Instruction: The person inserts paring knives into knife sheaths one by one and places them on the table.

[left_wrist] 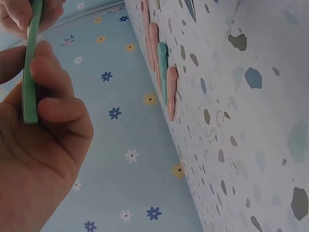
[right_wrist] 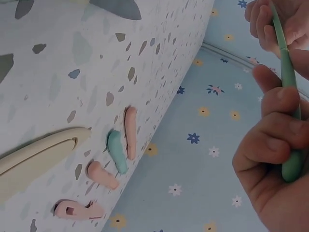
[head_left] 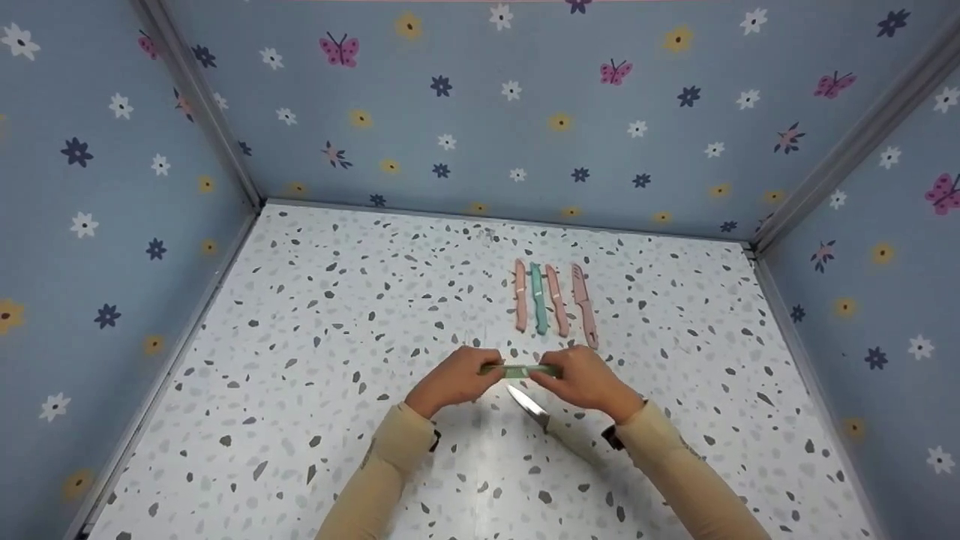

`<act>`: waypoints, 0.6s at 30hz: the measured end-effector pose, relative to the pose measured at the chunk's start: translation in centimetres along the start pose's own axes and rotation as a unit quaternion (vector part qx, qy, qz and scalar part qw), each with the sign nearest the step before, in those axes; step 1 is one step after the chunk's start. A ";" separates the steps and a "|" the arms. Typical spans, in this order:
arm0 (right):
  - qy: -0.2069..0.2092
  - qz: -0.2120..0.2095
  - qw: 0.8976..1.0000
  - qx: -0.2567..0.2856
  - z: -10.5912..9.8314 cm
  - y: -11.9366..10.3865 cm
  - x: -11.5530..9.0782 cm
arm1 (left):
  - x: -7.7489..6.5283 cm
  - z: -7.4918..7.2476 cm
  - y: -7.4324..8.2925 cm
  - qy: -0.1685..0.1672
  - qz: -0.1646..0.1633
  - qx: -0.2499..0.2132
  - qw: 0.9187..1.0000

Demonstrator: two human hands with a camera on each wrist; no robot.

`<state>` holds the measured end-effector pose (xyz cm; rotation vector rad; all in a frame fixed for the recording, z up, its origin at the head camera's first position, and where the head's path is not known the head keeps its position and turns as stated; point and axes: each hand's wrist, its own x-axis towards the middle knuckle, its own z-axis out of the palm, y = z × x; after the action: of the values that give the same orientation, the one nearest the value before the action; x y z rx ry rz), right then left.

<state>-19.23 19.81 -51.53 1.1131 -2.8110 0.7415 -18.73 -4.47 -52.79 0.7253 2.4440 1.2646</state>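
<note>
In the head view, both hands grip a slim green knife (head_left: 517, 371), held level above the table. My right hand (head_left: 586, 379) has its fingers wrapped round the thick handle end, seen as a green handle (right_wrist: 288, 72) in the right wrist view. My left hand (head_left: 459, 377) pinches the opposite, flatter end between thumb and fingers; that flat green end (left_wrist: 30, 92) shows in the left wrist view. Below the hands lies a knife with a bare metal blade (head_left: 529, 405) and a cream handle (head_left: 574, 441), its tip pointing forward and left.
Beyond the hands, a row of knives lies on the speckled table (head_left: 337, 322): a pink one (head_left: 520, 296), a teal one (head_left: 538, 300), another pink one (head_left: 556, 301) and a pink slotted one (head_left: 584, 304). A grooved cream piece (right_wrist: 43, 150) lies nearby. Flowered panels (head_left: 487, 112) enclose the table.
</note>
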 end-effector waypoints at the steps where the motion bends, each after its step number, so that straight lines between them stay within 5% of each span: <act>1: 0.000 0.005 1.000 0.004 -0.1 0.2 -0.1 | -0.1 -0.1 -0.2 0.002 0.000 0.000 1.000; 18: 0.014 0.132 0.991 0.003 -2.0 3.8 -1.4 | -1.7 -2.1 -2.5 0.058 -0.025 0.027 0.998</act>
<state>-20.96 24.01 -51.64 0.7309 -2.9676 0.7757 -19.04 -8.01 -53.59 0.6178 2.5812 1.2584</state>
